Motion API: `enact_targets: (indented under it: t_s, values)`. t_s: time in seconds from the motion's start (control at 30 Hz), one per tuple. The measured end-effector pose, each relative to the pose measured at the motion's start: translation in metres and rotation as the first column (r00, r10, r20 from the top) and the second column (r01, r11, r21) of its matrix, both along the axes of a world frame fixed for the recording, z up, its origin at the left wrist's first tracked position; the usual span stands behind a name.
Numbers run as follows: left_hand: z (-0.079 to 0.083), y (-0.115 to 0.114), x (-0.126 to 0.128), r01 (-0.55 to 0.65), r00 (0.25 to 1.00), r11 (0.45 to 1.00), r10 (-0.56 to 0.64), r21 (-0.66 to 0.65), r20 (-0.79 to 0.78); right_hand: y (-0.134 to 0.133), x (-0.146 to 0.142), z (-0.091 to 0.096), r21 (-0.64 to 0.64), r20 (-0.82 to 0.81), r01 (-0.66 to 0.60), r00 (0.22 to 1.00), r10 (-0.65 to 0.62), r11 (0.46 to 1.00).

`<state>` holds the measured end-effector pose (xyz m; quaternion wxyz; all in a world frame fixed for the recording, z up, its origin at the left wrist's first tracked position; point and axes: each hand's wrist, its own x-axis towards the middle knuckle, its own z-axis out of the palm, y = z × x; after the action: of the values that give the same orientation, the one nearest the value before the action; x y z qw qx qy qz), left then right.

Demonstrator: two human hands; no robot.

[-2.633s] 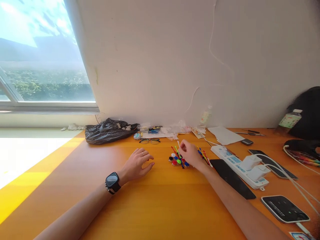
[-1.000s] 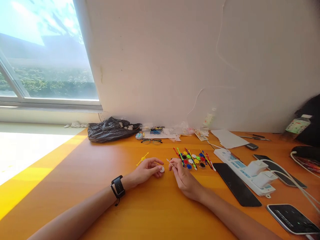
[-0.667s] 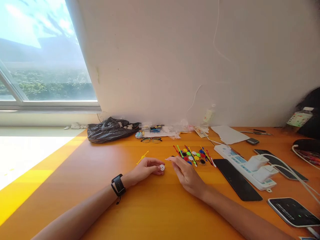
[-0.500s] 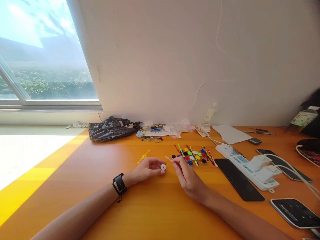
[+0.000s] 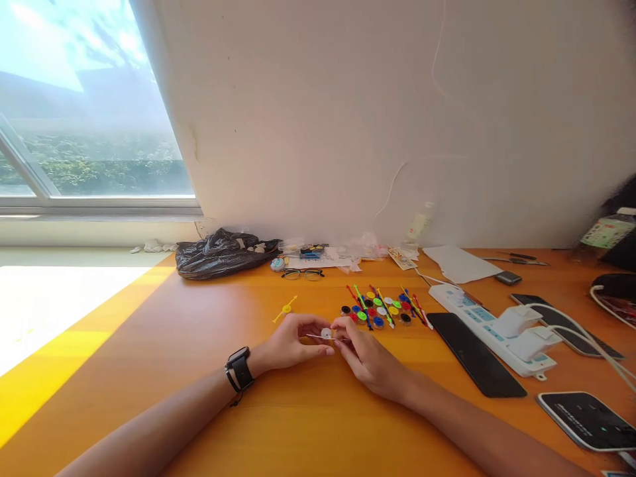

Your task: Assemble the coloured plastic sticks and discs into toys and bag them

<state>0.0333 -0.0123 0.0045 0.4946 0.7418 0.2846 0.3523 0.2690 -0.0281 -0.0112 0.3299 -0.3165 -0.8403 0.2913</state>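
Between my fingertips, low in the middle of the head view, is a small round white disc point(image 5: 326, 332). My left hand point(image 5: 297, 339) holds it from the left, thumb below and fingers behind. A thin white arrow-like stick point(image 5: 315, 336) lies across the front of the disc, pinched at its right end by my right hand point(image 5: 362, 348). Whether the two pieces are joined I cannot tell. Just beyond my left hand rests a yellow disc with an arrow through it point(image 5: 286, 309). Several coloured discs and arrow sticks point(image 5: 380, 308) lie past my right hand.
Right of my hands lie a black phone point(image 5: 474, 354) and a white power strip point(image 5: 489, 328) with plugged-in chargers and cables. At the back are a black plastic bag point(image 5: 223, 255), glasses point(image 5: 303, 273) and a paper sheet point(image 5: 461, 264). A lit-screen device point(image 5: 586, 421) sits front right.
My right hand has moved left with the white stick, bringing it across the disc. My left hand still holds the disc in nearly the same place.
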Motion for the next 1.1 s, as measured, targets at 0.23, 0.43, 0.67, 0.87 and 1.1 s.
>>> enact_targets:
  t_s: [0.23, 0.43, 0.67, 0.87, 1.1]
  values:
    - [0.009, -0.007, 0.003, -0.054, 0.991, 0.976, 0.079, 0.211, -0.109, -0.004, -0.001, 0.004, -0.063, 0.001, -0.031, 1.000, 0.031, 0.998]
    - [0.007, -0.009, 0.002, -0.086, 0.982, 0.915, 0.145, 0.393, -0.123, -0.005, 0.000, 0.009, -0.010, 0.003, -0.002, 1.000, 0.002, 1.000]
    - [0.004, -0.008, 0.001, -0.121, 0.977, 0.874, 0.189, 0.471, -0.099, -0.005, 0.003, 0.021, 0.159, 0.071, 0.097, 0.991, -0.110, 0.982]
    - [-0.002, -0.006, 0.000, -0.146, 0.962, 0.859, 0.239, 0.490, -0.132, -0.004, 0.004, 0.020, 0.167, 0.070, 0.102, 0.991, -0.115, 0.981]
    - [-0.004, -0.008, 0.000, -0.079, 0.953, 0.838, 0.222, 0.540, -0.206, -0.004, 0.004, 0.021, 0.171, 0.086, 0.106, 0.989, -0.122, 0.979]
